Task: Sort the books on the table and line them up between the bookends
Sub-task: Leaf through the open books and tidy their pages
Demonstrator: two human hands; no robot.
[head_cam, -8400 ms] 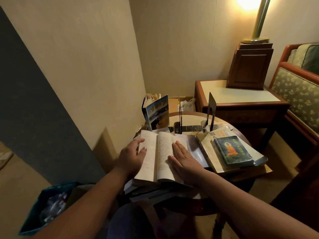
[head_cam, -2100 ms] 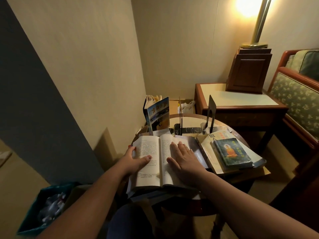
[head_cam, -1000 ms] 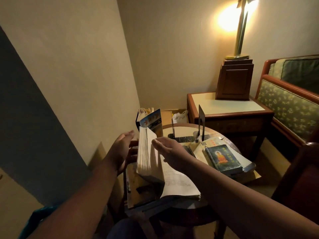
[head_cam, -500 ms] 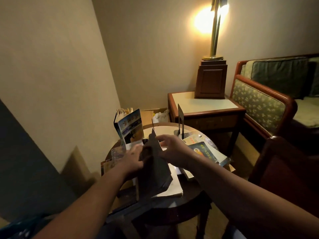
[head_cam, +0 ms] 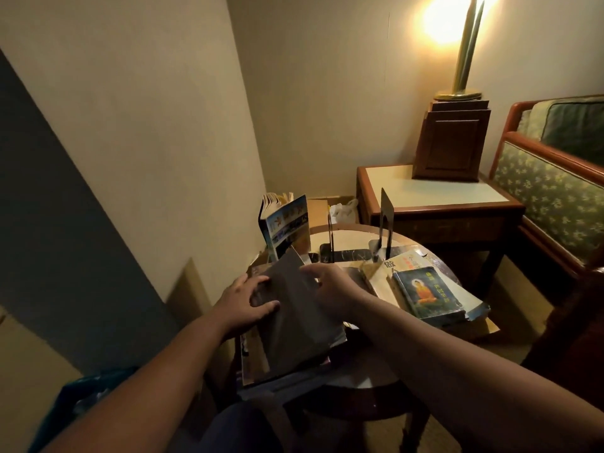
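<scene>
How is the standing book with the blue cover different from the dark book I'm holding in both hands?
The blue-covered book stands upright on its own at the back of the round table, untouched; the dark book is tilted, gripped by the left hand and right hand. The blue-covered book shows a photo-printed cover with pages fanned apart at the top; the dark book's cover looks plain grey. Neither sits between the bookends.

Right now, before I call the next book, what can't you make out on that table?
- Head view: dark book, held by left hand and right hand; cover too dim to read.
- Pile beneath it: covered by that book, count unclear.
- Books under the blue-covered book: only edges show.
- Left bookend: seen edge-on, shape unclear.
</scene>
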